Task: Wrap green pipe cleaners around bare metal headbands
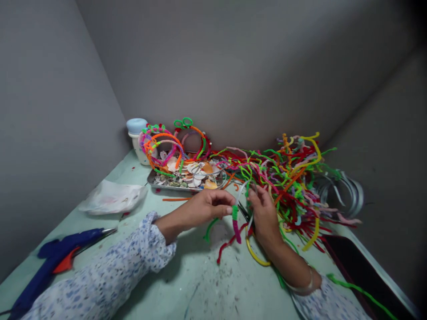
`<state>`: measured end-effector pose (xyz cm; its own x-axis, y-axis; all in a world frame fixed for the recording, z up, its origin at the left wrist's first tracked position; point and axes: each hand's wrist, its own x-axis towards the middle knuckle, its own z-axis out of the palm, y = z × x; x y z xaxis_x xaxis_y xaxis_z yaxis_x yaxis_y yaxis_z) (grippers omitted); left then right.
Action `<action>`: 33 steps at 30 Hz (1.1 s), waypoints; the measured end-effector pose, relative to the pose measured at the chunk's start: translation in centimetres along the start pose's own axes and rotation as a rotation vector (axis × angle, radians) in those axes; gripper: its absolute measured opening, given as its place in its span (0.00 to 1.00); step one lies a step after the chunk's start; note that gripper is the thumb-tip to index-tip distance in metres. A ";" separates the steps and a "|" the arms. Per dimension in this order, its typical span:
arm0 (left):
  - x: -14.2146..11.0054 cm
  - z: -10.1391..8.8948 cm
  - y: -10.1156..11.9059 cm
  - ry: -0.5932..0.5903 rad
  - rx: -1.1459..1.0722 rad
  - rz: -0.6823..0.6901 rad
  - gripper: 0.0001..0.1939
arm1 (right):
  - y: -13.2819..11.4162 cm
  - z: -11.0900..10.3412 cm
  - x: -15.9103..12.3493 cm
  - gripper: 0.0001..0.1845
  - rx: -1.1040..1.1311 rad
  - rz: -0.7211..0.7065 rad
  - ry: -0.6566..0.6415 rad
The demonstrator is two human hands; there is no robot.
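My left hand (pixel 208 206) pinches a thin white headband whose near end is wrapped in green and purple pipe cleaner (pixel 236 226). The bare white band (pixel 239 192) curves up from that wrapping towards my right hand. Closed fingers of my right hand (pixel 265 213) grip a green pipe cleaner (pixel 247 193) beside the band; its exact hold is partly hidden. Between the hands, a dark tool (pixel 244 213) lies partly covered, its kind unclear. Below them are a red pipe cleaner (pixel 227 245) and a yellow curved strip (pixel 256 257).
A metal tray (pixel 156 189) holds shells, with decorated headbands (pixel 163 149) standing over it. Pipe cleaners (pixel 290 178) heap at right, near bare headbands (pixel 353 195). A blue glue gun (pixel 63 253), plastic bag (pixel 111 198), lidded cup (pixel 136 133) and dark flat object (pixel 363 271) lie around.
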<state>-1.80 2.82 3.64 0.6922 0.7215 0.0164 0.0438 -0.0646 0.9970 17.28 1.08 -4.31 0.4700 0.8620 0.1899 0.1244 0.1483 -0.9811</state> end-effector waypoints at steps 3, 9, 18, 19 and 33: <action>0.1 -0.2 -0.2 0.029 -0.038 -0.015 0.04 | 0.1 0.1 0.0 0.22 0.074 0.059 -0.107; 0.4 -0.5 -0.7 0.171 -0.150 -0.051 0.07 | -0.6 0.0 -0.4 0.22 0.090 0.075 -0.061; 0.3 -0.3 -0.6 0.249 -0.115 -0.091 0.13 | 0.0 0.1 -0.1 0.24 -0.081 0.048 -0.048; 0.4 -0.3 -0.7 0.272 -0.104 -0.097 0.13 | 0.1 0.1 -0.1 0.24 -0.119 0.005 -0.026; 1.7 -0.8 -1.9 0.337 -0.433 0.023 0.14 | -3.5 -0.6 -1.3 0.09 -0.335 -0.568 -0.025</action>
<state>-1.31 4.68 1.80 0.4175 0.9086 -0.0091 -0.3181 0.1556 0.9352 16.77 -0.90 -1.07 0.2309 0.7056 0.6699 0.6142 0.4283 -0.6628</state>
